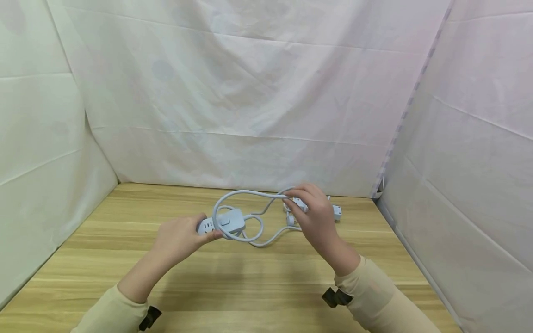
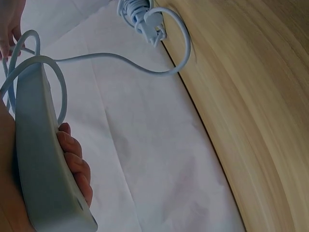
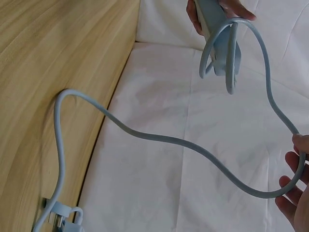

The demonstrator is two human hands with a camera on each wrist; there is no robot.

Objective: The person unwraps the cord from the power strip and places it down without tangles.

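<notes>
A pale blue-white power strip (image 1: 234, 221) is held up above the table by my left hand (image 1: 179, 238), thumb on the near side and fingers wrapped round the far side, as the left wrist view shows. Its cord (image 1: 250, 192) loops round the strip near one end. My right hand (image 1: 314, 217) pinches the cord between thumb and fingers, a little to the right of the strip. From there the cord sags down to the tabletop, where its plug (image 3: 60, 209) lies with metal prongs showing. In the head view my right hand partly covers the plug's surroundings.
Behind my right hand, a bundle of coiled pale cord (image 2: 137, 12) with a white block (image 1: 337, 212) lies on the wood-grain table (image 1: 125, 268) near its back edge. White cloth (image 1: 233, 92) hangs behind the table and along both sides.
</notes>
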